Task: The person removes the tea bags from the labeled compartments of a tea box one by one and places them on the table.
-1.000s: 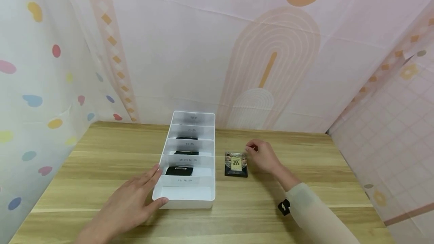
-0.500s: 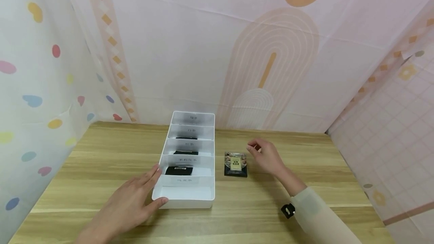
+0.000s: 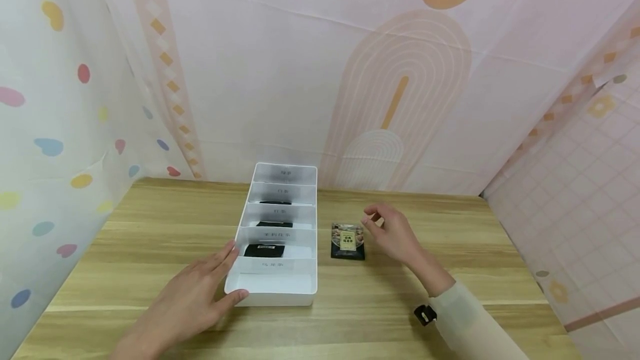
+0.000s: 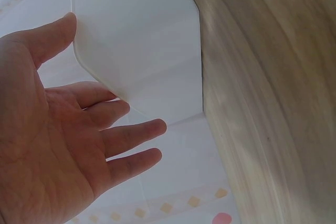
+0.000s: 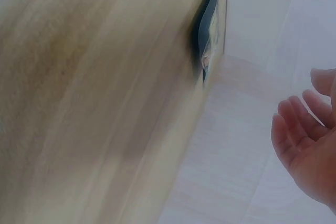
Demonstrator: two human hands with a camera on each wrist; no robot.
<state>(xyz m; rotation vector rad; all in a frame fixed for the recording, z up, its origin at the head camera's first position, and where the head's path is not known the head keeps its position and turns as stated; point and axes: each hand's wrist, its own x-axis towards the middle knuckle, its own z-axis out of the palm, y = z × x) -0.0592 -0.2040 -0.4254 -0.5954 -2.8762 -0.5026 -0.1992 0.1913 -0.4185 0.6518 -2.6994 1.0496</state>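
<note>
A long white divided box (image 3: 280, 299) stands on the table, with printed labels on its dividers. My left hand (image 3: 195, 293) rests at its near left corner, fingers along the left side and thumb at the front. In the left wrist view the left hand (image 4: 79, 124) touches the box's rim (image 4: 97, 77) with nearly straight fingers. A dark tea packet (image 3: 348, 242) with a picture and a pale label lies flat right of the box. Just beside its upper right corner is my right hand (image 3: 395, 235), loosely bent and holding nothing; the right wrist view shows this hand (image 5: 310, 140) apart from the packet (image 5: 207, 30).
Inside the box, black packets lie in three middle compartments, one of them (image 3: 264, 250) near the front. The wooden table (image 3: 165, 215) meets a patterned curtain (image 3: 260, 71) at its back edge. A small black device (image 3: 425, 314) sits by the right sleeve (image 3: 472, 321).
My right hand has shifted slightly to the right, off the packet's edge, its fingertips parting a little. The left hand, box and packet stay where they were.
</note>
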